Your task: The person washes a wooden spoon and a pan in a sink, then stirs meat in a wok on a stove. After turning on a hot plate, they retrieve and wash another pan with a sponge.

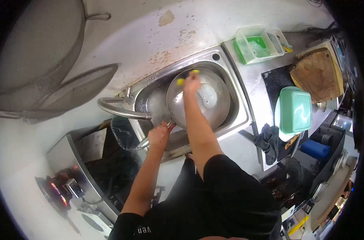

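Observation:
A large steel wok (218, 94) rests tilted in the sink (240, 100), with white suds on its inner face. My left hand (160, 134) is closed around the wok's metal handle (142, 144) at the near left of the basin. Inside the wok, toward its far rim, my right hand (192, 83) is closed on a yellow sponge (180, 81). Yellow shows on both sides of those fingers; the rest of the sponge is hidden by the hand.
A curved faucet (122, 113) reaches over the basin's left. Right of it stand a clear container (264, 44) with green, foamy contents, a cutting board (318, 76), a green plastic tub (296, 110) and a dark cloth (267, 142). Large mesh strainers (70, 94) hang left.

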Tool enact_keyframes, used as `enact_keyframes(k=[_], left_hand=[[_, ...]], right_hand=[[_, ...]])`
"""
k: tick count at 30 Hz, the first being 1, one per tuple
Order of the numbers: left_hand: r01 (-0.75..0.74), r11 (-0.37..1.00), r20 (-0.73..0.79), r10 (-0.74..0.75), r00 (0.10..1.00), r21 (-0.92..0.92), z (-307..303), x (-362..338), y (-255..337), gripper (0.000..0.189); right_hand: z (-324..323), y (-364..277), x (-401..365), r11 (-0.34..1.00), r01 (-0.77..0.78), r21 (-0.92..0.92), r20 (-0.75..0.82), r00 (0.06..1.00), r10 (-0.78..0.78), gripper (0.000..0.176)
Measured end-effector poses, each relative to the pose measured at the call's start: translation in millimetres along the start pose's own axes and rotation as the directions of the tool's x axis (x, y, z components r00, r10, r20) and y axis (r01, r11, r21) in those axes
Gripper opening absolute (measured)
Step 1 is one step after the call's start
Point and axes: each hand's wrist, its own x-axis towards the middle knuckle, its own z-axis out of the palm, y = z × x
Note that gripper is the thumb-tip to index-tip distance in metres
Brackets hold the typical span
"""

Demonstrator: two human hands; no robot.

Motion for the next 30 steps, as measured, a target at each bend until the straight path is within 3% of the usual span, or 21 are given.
enact_keyframes(k=[1,2,4,5,7,8,10,11,14,15,16,18,19,20,22,23,25,26,28,29,30], left_hand=[[0.001,1.000,-0.014,-0.001,1.000,0.007,1.0,-0.8,-0.6,0.049],[0.001,1.000,-0.028,-0.001,1.000,0.000,2.6,-2.1,4.7,0.049],[-0.008,1.000,-0.020,0.008,1.000,-0.003,-0.1,-2.3,8.0,0.049],[-0.006,1.000,-0.010,0.006,1.000,0.003,-1.7,-1.7,5.6,0.049],[-0.013,1.000,-0.019,0.013,1.000,0.009,-2.0,-0.4,1.7,0.049],[-0.033,0.999,-0.027,0.033,0.999,-0.001,-1.3,-2.2,4.5,0.050],[-0.030,0.999,-0.027,0.030,0.999,0.012,-2.1,-0.1,2.5,0.049],[-0.022,1.000,-0.022,0.022,1.000,0.011,-1.4,-0.9,5.6,0.049],[-0.031,0.999,-0.022,0.032,0.999,0.022,-0.9,-1.7,4.6,0.049],[-0.023,0.999,-0.019,0.023,1.000,0.027,-1.6,-2.2,3.8,0.049],[-0.034,0.999,-0.034,0.035,0.999,0.024,-3.9,1.5,3.1,0.049],[-0.054,0.998,-0.035,0.054,0.998,0.017,-1.3,-5.5,6.6,0.049],[-0.051,0.998,-0.047,0.053,0.997,0.032,0.4,-2.7,3.6,0.049],[-0.048,0.998,-0.056,0.050,0.997,0.038,2.8,-2.3,2.6,0.049],[-0.044,0.999,-0.045,0.045,0.998,0.013,0.4,0.0,3.5,0.049],[-0.030,1.000,-0.026,0.029,0.999,-0.004,0.5,-1.3,2.2,0.049],[-0.020,1.000,-0.011,0.020,1.000,-0.009,0.0,-1.1,4.6,0.049],[-0.024,1.000,-0.004,0.024,1.000,-0.006,-0.7,-0.6,2.3,0.049],[-0.019,1.000,0.002,0.019,1.000,0.005,2.7,-8.0,6.0,0.050],[-0.027,0.999,-0.012,0.027,1.000,0.029,0.8,-1.4,1.1,0.050],[-0.029,0.999,-0.016,0.029,0.999,0.025,-2.0,1.4,0.7,0.050]], right_hand=[[3.3,13.3,-22.6,0.919,0.355,-0.172,0.052,0.935,-0.351,0.013],[-7.2,9.6,-43.5,0.947,0.320,-0.019,0.193,0.931,-0.311,0.013],[-22.6,6.3,-32.5,0.921,0.386,0.056,0.327,0.864,-0.382,0.012],[-24.5,2.2,-12.2,0.921,0.384,0.064,0.327,0.864,-0.383,0.012],[-22.6,-0.4,29.4,0.980,-0.008,0.200,0.101,0.995,-0.013,0.011],[-23.1,5.8,19.5,0.981,-0.016,0.195,0.098,0.995,-0.004,0.011],[-12.4,3.4,-20.9,0.940,0.337,0.042,0.136,0.931,-0.340,0.013],[-20.7,0.4,-43.7,0.941,0.333,-0.066,0.319,0.900,-0.296,0.015],[-23.7,8.6,-25.1,0.885,0.466,-0.019,0.339,0.835,-0.433,0.013],[-10.1,16.5,9.9,0.984,0.145,-0.099,0.314,0.943,-0.107,0.011],[-5.4,8.0,8.3,0.985,0.143,-0.092,0.322,0.941,-0.107,0.011],[-8.8,-1.9,1.2,0.998,0.026,-0.065,0.027,0.999,-0.025,0.011],[-0.7,-0.5,-16.6,0.957,0.151,-0.248,0.092,0.987,-0.132,0.013],[-4.0,6.6,-35.3,0.957,0.149,-0.247,0.085,0.988,-0.132,0.013],[-12.6,17.9,-60.5,0.878,0.472,-0.082,0.252,0.862,-0.440,0.016],[-18.9,19.9,-44.7,0.908,0.409,-0.095,0.426,0.841,-0.335,0.018],[-12.8,22.2,16.7,0.914,0.240,-0.326,0.254,0.954,-0.160,0.018],[-8.1,17.1,8.9,0.917,0.240,-0.319,0.266,0.951,-0.157,0.018],[-9.4,9.5,-2.8,0.905,0.096,-0.415,0.121,0.991,-0.050,0.019],[-0.3,21.5,-22.8,0.923,0.150,-0.355,0.219,0.973,-0.074,0.023],[-6.0,20.6,-32.6,0.922,0.154,-0.356,0.215,0.973,-0.079,0.023]])
